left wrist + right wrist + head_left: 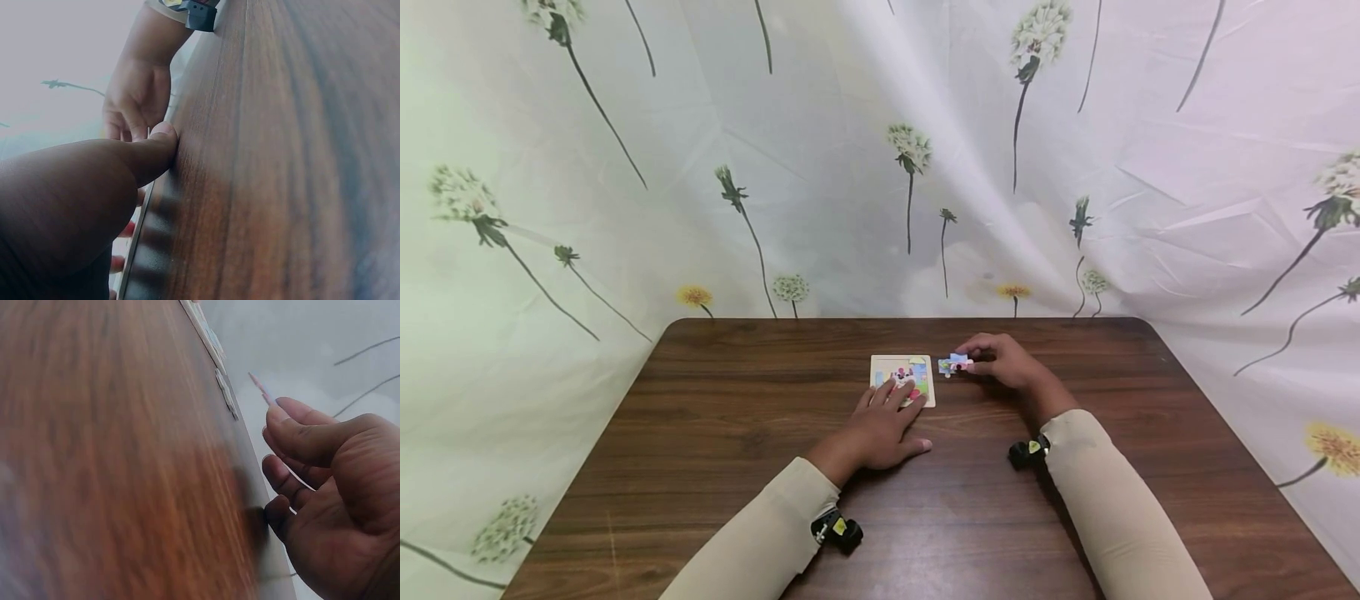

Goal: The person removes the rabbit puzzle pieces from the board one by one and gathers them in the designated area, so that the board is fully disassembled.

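Note:
A small square picture puzzle board [875, 371] with a pale frame lies toward the far side of the table. Over its lower part rests my left hand [880, 429], fingers spread and the thumb out to the right on the wood. To the right of the board, my right hand [1011, 364] pinches a thin puzzle piece [261, 387] between thumb and fingers, raised off the tabletop. Another loose puzzle piece [226, 394] lies flat on the table beside the board, under the held one in the head view. The held piece's picture is partly hidden by the fingers.
Dark wood-grain table [715, 433] spreads around both arms, its far edge just beyond the board. Behind it hangs a pale cloth [842, 208] printed with dandelions. A black wrist camera [847, 536] sits at the left cuff, another camera [1021, 454] at the right.

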A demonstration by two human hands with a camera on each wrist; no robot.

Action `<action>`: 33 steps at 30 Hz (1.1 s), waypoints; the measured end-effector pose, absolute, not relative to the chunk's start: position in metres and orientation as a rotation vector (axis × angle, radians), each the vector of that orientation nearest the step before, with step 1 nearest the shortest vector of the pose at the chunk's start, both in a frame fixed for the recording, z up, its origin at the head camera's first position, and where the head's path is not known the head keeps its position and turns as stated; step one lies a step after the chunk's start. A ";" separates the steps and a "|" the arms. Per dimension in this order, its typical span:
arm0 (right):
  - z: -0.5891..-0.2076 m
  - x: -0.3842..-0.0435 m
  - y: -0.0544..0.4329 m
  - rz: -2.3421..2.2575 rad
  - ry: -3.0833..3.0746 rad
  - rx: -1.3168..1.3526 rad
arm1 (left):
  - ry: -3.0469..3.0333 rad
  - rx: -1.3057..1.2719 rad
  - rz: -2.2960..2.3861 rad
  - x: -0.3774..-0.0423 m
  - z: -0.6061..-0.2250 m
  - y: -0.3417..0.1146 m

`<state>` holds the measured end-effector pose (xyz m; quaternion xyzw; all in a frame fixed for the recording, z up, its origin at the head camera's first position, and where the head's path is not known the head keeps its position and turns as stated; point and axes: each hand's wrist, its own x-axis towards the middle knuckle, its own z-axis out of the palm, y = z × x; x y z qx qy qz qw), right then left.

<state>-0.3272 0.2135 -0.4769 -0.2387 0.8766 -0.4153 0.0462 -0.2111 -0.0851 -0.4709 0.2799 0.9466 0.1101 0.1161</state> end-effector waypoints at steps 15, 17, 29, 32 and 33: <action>-0.478 -0.329 0.230 -1.143 2.721 -0.716 | 2.767 0.816 0.344 -0.212 -0.472 -0.085; -0.478 -0.329 0.231 -1.099 2.730 -0.731 | 2.763 0.813 0.344 -0.211 -0.472 -0.085; -0.484 -0.328 0.226 -1.127 2.743 -0.685 | 2.754 0.815 0.371 -0.211 -0.474 -0.086; -0.486 -0.327 0.225 -1.114 2.778 -0.685 | 2.760 0.819 0.360 -0.211 -0.473 -0.087; -0.486 -0.327 0.225 -1.116 2.781 -0.673 | 2.763 0.823 0.351 -0.210 -0.472 -0.087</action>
